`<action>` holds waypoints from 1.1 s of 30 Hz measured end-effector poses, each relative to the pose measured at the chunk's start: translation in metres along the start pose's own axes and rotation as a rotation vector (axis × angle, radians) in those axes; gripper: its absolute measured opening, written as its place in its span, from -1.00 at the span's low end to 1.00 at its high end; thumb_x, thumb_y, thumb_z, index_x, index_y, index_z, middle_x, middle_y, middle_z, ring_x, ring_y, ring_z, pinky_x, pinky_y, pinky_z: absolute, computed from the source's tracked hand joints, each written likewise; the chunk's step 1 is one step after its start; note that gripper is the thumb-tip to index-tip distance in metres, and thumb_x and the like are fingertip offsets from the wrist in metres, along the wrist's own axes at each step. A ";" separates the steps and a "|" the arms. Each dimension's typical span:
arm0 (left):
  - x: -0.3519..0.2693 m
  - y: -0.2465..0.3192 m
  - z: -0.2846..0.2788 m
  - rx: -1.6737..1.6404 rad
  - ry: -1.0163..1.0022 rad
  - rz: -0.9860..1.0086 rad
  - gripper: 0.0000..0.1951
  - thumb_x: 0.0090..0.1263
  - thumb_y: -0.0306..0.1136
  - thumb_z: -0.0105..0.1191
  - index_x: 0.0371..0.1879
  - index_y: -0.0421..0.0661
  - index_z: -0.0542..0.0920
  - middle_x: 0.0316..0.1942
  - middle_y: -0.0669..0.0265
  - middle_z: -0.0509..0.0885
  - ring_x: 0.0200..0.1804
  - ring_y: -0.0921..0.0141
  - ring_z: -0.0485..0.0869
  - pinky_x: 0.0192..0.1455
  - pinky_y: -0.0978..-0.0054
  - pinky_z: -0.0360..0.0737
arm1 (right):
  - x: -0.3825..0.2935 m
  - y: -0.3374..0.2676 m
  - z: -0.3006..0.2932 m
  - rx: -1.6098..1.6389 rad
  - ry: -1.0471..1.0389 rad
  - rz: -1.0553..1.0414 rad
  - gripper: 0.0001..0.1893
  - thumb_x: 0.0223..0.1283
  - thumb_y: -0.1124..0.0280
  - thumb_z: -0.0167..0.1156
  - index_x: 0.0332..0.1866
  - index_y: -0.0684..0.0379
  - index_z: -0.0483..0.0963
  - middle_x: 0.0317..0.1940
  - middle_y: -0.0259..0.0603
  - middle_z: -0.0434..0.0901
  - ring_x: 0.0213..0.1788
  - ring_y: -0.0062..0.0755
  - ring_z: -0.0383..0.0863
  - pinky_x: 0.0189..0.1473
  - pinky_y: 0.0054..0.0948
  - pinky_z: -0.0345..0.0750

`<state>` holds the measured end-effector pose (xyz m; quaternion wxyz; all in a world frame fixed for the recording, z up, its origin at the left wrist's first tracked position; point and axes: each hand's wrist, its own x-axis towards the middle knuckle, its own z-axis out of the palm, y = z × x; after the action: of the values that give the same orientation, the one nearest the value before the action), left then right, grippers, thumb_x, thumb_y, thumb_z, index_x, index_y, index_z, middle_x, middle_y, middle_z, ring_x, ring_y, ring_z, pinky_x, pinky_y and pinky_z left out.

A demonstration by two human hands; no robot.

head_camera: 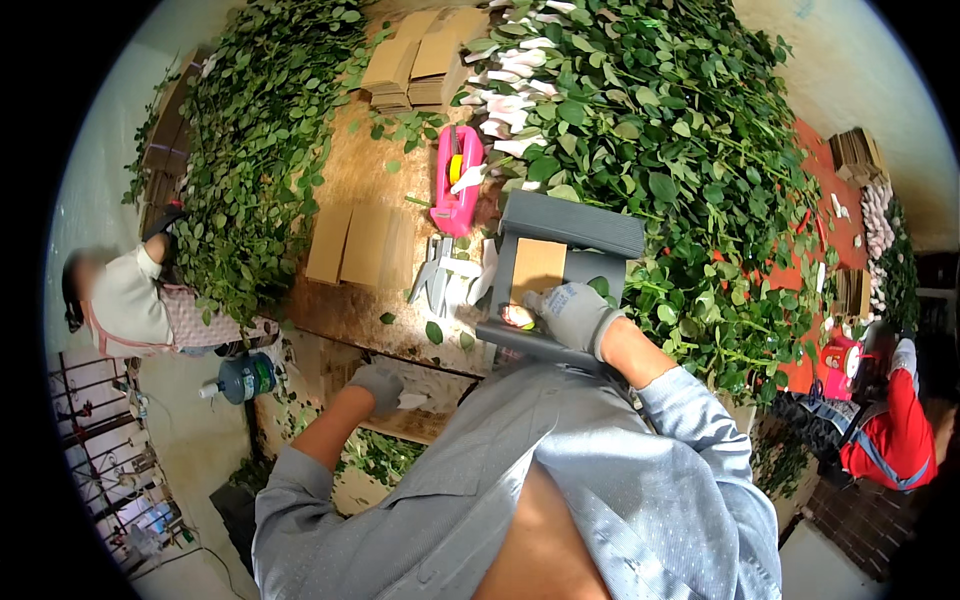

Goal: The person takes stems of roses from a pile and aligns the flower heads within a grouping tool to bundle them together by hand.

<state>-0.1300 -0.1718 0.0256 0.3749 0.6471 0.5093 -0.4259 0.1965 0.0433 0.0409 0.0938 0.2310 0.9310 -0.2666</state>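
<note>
My right hand (pixel 577 315), in a grey glove, rests on a dark grey ribbed stand (pixel 574 221) at the table's front edge. Its fingers are closed around a rose (pixel 517 316), whose pink and green head shows just beyond the fingertips. A cardboard sheet (pixel 538 264) lies in the stand, beyond that hand. Lower and to the left, my gloved left hand (pixel 381 388) is over a shelf below the tabletop, beside a small white piece (pixel 412 401). Its fingers are mostly hidden, so whether it grips that piece is unclear.
A pink tape dispenser (pixel 459 180) and a grey stapler (pixel 435 277) stand left of the stand. Cardboard sheets (pixel 360 244) and cardboard stacks (pixel 427 60) lie beyond. Leafy stems (pixel 660 150) with white-wrapped heads are heaped right. Two people (pixel 135 304) work at the sides.
</note>
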 end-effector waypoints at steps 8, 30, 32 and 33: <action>-0.010 0.009 0.002 -0.429 0.518 -0.096 -0.74 0.53 -0.29 0.01 0.01 -0.07 0.73 0.01 0.07 0.74 0.04 0.12 0.72 0.17 0.17 0.63 | 0.006 -0.008 -0.021 -0.006 -0.160 0.032 -0.64 0.38 0.35 0.05 0.22 0.12 0.55 -0.10 0.04 0.74 0.01 0.09 0.73 0.06 -0.06 0.61; 0.053 0.070 -0.205 -0.327 0.626 0.427 -0.49 0.28 -0.59 -0.10 0.25 -0.11 0.56 0.02 -0.08 0.71 0.13 -0.06 0.66 0.20 0.07 0.56 | -0.035 -0.003 -0.023 0.282 0.458 -0.107 -0.66 0.23 0.47 0.23 0.12 0.23 0.48 -0.02 0.04 0.64 -0.02 0.14 0.66 0.02 -0.10 0.62; 0.067 0.066 -0.195 -0.347 0.655 0.420 -0.50 0.29 -0.57 -0.06 0.25 -0.07 0.59 0.06 -0.07 0.71 0.15 -0.04 0.66 0.21 0.10 0.58 | -0.043 -0.004 -0.027 0.325 0.508 -0.116 -0.67 0.23 0.49 0.23 0.11 0.23 0.47 -0.02 0.04 0.64 -0.01 0.15 0.65 0.02 -0.10 0.60; 0.069 0.067 -0.194 -0.351 0.666 0.422 -0.50 0.29 -0.55 -0.04 0.25 -0.05 0.60 0.07 -0.07 0.71 0.17 -0.02 0.66 0.21 0.12 0.58 | -0.048 -0.005 -0.027 0.347 0.537 -0.113 -0.68 0.24 0.50 0.24 0.10 0.24 0.47 -0.01 0.04 0.63 0.00 0.16 0.65 0.03 -0.10 0.59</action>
<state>-0.0234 0.0170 0.0340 0.3733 0.7655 0.5238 -0.0149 0.2347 0.0360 0.0802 -0.2109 0.2534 0.8744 -0.3559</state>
